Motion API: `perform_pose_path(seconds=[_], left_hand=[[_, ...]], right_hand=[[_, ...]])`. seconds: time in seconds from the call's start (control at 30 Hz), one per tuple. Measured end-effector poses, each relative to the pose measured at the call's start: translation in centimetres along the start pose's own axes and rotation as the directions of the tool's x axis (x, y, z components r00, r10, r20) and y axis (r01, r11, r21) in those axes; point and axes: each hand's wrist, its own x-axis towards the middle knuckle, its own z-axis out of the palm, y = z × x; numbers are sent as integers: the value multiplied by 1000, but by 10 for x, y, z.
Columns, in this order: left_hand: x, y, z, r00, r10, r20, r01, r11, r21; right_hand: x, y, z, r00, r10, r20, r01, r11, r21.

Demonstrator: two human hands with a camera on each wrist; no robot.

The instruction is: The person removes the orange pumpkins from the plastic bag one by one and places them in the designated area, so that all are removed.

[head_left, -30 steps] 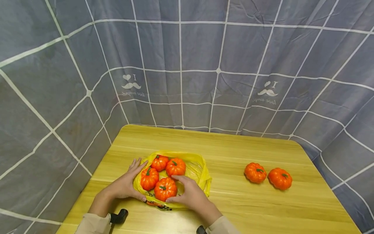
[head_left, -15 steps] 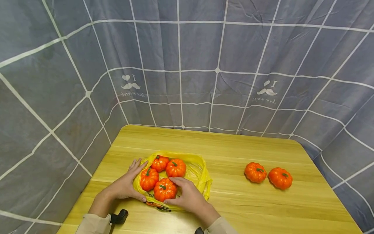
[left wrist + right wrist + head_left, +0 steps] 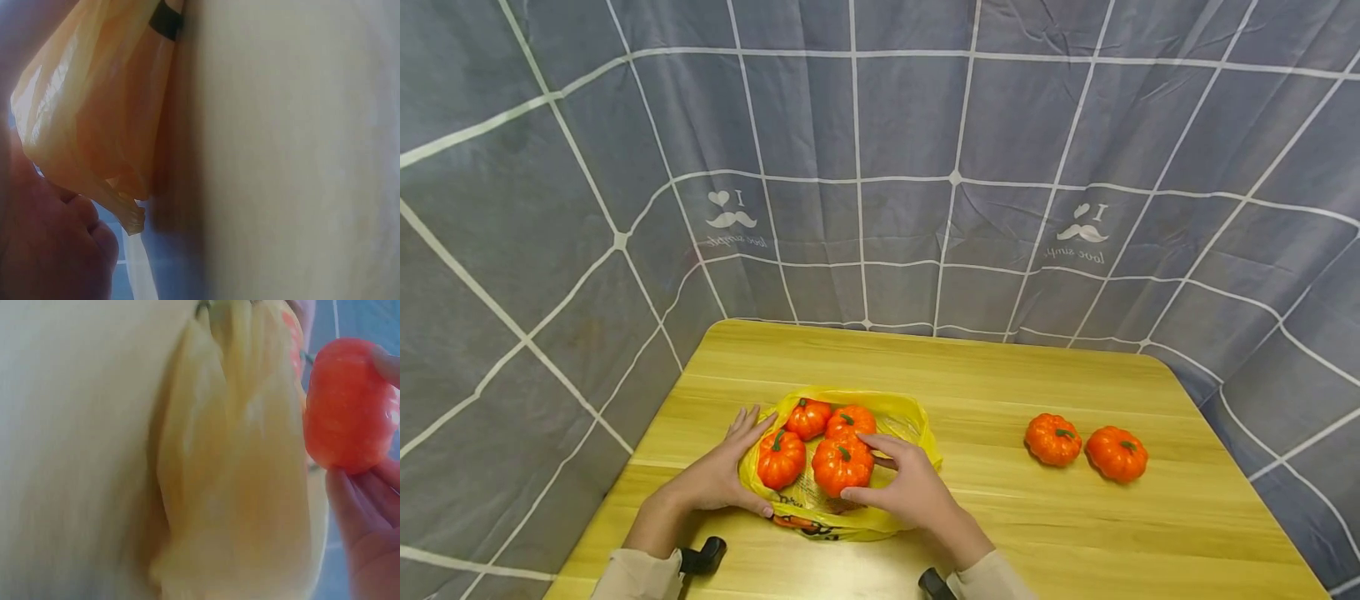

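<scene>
In the head view, my right hand (image 3: 910, 483) grips a small orange pumpkin (image 3: 841, 467) with a green stem, thumb on the near side and fingers on the far side. The right wrist view shows this pumpkin (image 3: 350, 406) raised beside the bag's top edge. Several pumpkins are over or in the yellow plastic bag (image 3: 895, 521); one at the left (image 3: 781, 459) lies near my left hand. That left hand (image 3: 722, 475) rests against the bag's left side, thumb and fingers spread along the rim. Its wrist view shows the bag (image 3: 94, 125) close up, blurred.
Two more orange pumpkins, a left one (image 3: 1053, 440) and a right one (image 3: 1117, 454), sit side by side on the wooden table (image 3: 1000, 375) at the right. A grey curtain (image 3: 902, 225) with white lines stands behind the table and along its left.
My right hand has raised the near pumpkin and shifted it slightly right and away from me; it now partly covers the one behind it. My left hand stays at the bag's left side.
</scene>
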Motion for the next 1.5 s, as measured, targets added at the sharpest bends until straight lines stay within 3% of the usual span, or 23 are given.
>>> perform_pose_path(seconds=[0.17, 0.3, 0.47, 0.63, 0.93, 1.13, 1.5], left_hand=[[1, -1, 0, 1000, -1, 6, 1, 1000, 7], [1, 0, 0, 1000, -1, 5, 1, 1000, 7], [1, 1, -1, 1000, -5, 9, 5, 1000, 3], [1, 1, -2, 1000, -3, 9, 3, 1000, 1], [1, 1, -2, 1000, -1, 10, 1, 1000, 7], [-1, 5, -3, 1000, 2, 8, -2, 1000, 9], [1, 8, -2, 1000, -1, 18, 0, 1000, 20]], right_hand=[[-4, 2, -27, 994, -16, -110, 13, 1000, -27], [-7, 9, -55, 975, 8, -220, -18, 999, -43], [-15, 26, -85, 935, 72, -348, -103, 992, -70], [-23, 48, -108, 893, 143, -426, -198, 976, -88], [-37, 74, -129, 825, 229, -517, -375, 906, -197], [-44, 81, -136, 817, 197, -542, -390, 882, -266], [-47, 80, -135, 845, 151, -514, -369, 859, -355]])
